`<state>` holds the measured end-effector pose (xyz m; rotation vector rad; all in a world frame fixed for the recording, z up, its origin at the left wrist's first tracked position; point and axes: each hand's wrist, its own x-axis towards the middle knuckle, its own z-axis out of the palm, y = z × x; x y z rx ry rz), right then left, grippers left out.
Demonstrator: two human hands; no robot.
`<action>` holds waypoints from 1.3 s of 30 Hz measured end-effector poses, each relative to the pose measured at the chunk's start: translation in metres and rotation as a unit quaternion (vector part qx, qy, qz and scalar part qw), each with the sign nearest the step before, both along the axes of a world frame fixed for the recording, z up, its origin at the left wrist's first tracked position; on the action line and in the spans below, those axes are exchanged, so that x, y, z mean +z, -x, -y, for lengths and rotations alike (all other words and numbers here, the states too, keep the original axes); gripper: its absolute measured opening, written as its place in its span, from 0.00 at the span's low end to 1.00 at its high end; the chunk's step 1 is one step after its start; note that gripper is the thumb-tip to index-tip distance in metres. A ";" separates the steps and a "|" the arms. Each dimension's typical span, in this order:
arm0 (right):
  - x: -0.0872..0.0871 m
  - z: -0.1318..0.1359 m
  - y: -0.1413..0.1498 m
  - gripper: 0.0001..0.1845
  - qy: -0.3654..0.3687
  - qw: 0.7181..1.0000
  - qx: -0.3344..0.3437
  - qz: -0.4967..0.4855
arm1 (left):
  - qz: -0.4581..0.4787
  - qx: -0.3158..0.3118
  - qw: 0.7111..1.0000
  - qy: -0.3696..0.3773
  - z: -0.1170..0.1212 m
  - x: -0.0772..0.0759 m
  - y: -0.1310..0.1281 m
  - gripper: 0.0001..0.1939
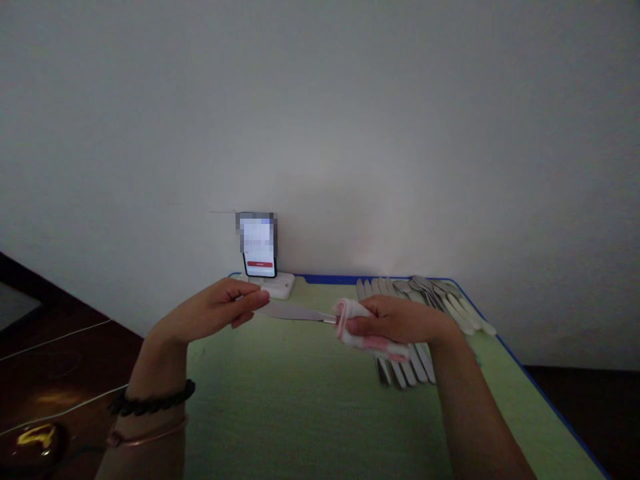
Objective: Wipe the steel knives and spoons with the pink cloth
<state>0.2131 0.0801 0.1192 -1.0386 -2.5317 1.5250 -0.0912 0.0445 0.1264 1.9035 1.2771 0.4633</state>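
Note:
A table knife (295, 312) is held level above the table between my two hands. My left hand (225, 308) pinches the tip of its blade between thumb and fingers. A pink and white cloth (373, 343) is wrapped around the handle, and my right hand (390, 319) is closed on the cloth there. The handle itself is hidden. Several more table knives (423, 363) lie side by side on the table, partly behind my right hand and the cloth.
Spoons and forks (423, 285) and cutlery with white handles (467, 313) lie at the green table's (300, 413) back right. A lit phone (260, 247) stands on a white stand (283, 285) by the wall (350, 133). White cables (65, 407) run across the dark floor at left.

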 end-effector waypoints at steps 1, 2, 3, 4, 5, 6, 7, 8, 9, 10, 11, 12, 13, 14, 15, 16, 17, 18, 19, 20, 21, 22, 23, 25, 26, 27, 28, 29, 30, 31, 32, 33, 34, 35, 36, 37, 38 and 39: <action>0.001 0.000 -0.004 0.27 0.001 1.000 -0.002 -0.003 | 0.008 0.009 1.000 -0.006 0.000 0.000 0.001 0.24; 0.003 0.000 -0.007 0.28 0.005 1.000 -0.003 -0.004 | 0.015 0.016 1.000 -0.011 0.000 -0.001 0.001 0.24; 0.004 0.001 -0.008 0.29 0.010 1.000 -0.002 -0.003 | 0.020 0.023 0.999 -0.012 0.000 -0.001 0.000 0.24; 0.005 0.002 -0.008 0.29 0.016 1.000 0.001 -0.002 | 0.023 0.027 0.999 -0.007 0.000 -0.001 -0.001 0.24; 0.006 0.002 -0.007 0.29 0.025 1.000 0.005 -0.001 | 0.025 0.029 0.999 0.000 0.000 -0.001 -0.002 0.24; 0.006 0.004 -0.004 0.28 0.034 0.999 0.010 0.000 | 0.026 0.028 0.999 0.009 0.000 -0.001 -0.003 0.24; 0.007 0.005 0.000 0.28 0.044 0.999 0.015 0.003 | 0.026 0.024 0.999 0.017 0.000 -0.001 -0.004 0.24; 0.008 0.007 0.004 0.27 0.055 0.998 0.019 0.007 | 0.025 0.019 0.999 0.024 0.000 -0.001 -0.006 0.24; 0.009 0.009 0.009 0.27 0.066 0.998 0.021 0.011 | 0.021 0.011 0.999 0.029 0.000 -0.001 -0.008 0.24; 0.010 0.011 0.014 0.27 0.078 0.997 0.022 0.012 | 0.018 0.003 0.999 0.033 0.000 -0.001 -0.011 0.24; 0.011 0.013 0.020 0.27 0.087 0.996 0.022 0.009 | 0.015 -0.008 0.999 0.037 0.000 -0.001 -0.014 0.24; 0.012 0.015 0.024 0.26 0.094 0.995 0.022 0.003 | 0.015 -0.019 0.999 0.042 0.000 0.000 -0.018 0.24; 0.013 0.017 0.028 0.27 0.099 0.995 0.022 -0.007 | 0.017 -0.028 0.998 0.045 0.000 0.000 -0.020 0.24; 0.014 0.019 0.031 0.27 0.101 0.995 0.022 -0.016 | 0.020 -0.035 0.998 0.048 0.001 0.000 -0.023 0.24; 0.015 0.020 0.032 0.27 0.099 0.995 0.022 -0.022 | 0.023 -0.040 0.998 0.047 0.001 0.001 -0.024 0.24; 0.015 0.020 0.032 0.27 0.095 0.995 0.022 -0.024 | 0.024 -0.042 0.998 0.045 0.000 0.001 -0.024 0.24; 0.016 0.020 0.031 0.27 0.091 0.995 0.020 -0.024 | 0.022 -0.042 0.998 0.040 0.000 0.001 -0.023 0.24; 0.016 0.019 0.028 0.27 0.087 0.996 0.017 -0.022 | 0.020 -0.040 0.998 0.033 0.000 0.001 -0.021 0.24; 0.017 0.018 0.025 0.28 0.081 0.996 0.014 -0.018 | 0.018 -0.038 0.999 0.027 0.000 0.001 -0.018 0.24; 0.017 0.017 0.021 0.28 0.075 0.997 0.012 -0.015 | 0.019 -0.033 0.999 0.021 0.000 0.001 -0.014 0.24; 0.017 0.015 0.018 0.28 0.070 0.997 0.010 -0.012 | 0.023 -0.027 0.999 0.017 0.000 0.001 -0.011 0.24; 0.018 0.014 0.015 0.28 0.069 0.998 0.010 -0.010 | 0.027 -0.020 0.999 0.015 0.000 0.001 -0.007 0.24; 0.018 0.014 0.013 0.28 0.071 0.997 0.011 -0.008 | 0.032 -0.012 0.999 0.014 0.000 0.001 -0.005 0.24; 0.019 0.014 0.012 0.28 0.084 0.996 0.016 -0.004 | 0.039 -0.002 0.999 0.014 0.000 0.001 -0.003 0.24; 0.018 0.014 0.012 0.28 0.092 0.996 0.020 -0.002 | 0.039 -0.001 0.999 0.015 0.000 0.001 -0.003 0.24; 0.018 0.015 0.014 0.29 0.098 0.995 0.023 0.000 | 0.039 -0.002 0.999 0.015 0.000 0.000 -0.005 0.24; 0.017 0.016 0.016 0.29 0.101 0.995 0.022 0.001 | 0.036 -0.007 0.999 0.015 0.000 0.000 -0.007 0.24; 0.016 0.017 0.018 0.29 0.103 0.994 0.021 0.000 | 0.032 -0.014 0.999 0.016 0.000 0.000 -0.009 0.25; 0.014 0.017 0.019 0.30 0.105 0.994 0.017 -0.002 | 0.028 -0.022 0.999 0.018 0.000 0.000 -0.012 0.25; 0.013 0.018 0.021 0.30 0.107 0.994 0.013 -0.004 | 0.024 -0.028 0.999 0.019 -0.001 0.000 -0.014 0.25; 0.012 0.019 0.022 0.30 0.109 0.994 0.008 -0.005 | 0.021 -0.032 0.999 0.020 -0.001 0.001 -0.016 0.26; 0.011 0.019 0.022 0.30 0.109 0.994 0.005 -0.007 | 0.019 -0.035 0.999 0.021 -0.001 0.001 -0.018 0.26; 0.011 0.020 0.023 0.30 0.110 0.994 0.003 -0.008 | 0.018 -0.036 0.999 0.022 -0.001 0.001 -0.019 0.26; 0.011 0.020 0.023 0.30 0.112 0.994 0.001 -0.009 | 0.018 -0.036 0.999 0.023 -0.001 0.002 -0.020 0.26; 0.012 0.021 0.023 0.30 0.115 0.993 -0.002 -0.011 | 0.018 -0.034 0.999 0.025 -0.001 0.002 -0.021 0.25; 0.012 0.021 0.023 0.30 0.119 0.993 -0.006 -0.012 | 0.018 -0.032 0.999 0.027 0.000 0.002 -0.022 0.25; 0.013 0.022 0.023 0.29 0.121 0.993 -0.008 -0.012 | 0.017 -0.030 0.999 0.029 0.000 0.002 -0.022 0.25; 0.014 0.022 0.023 0.29 0.118 0.993 -0.010 -0.012 | 0.016 -0.028 0.999 0.032 0.000 0.002 -0.022 0.25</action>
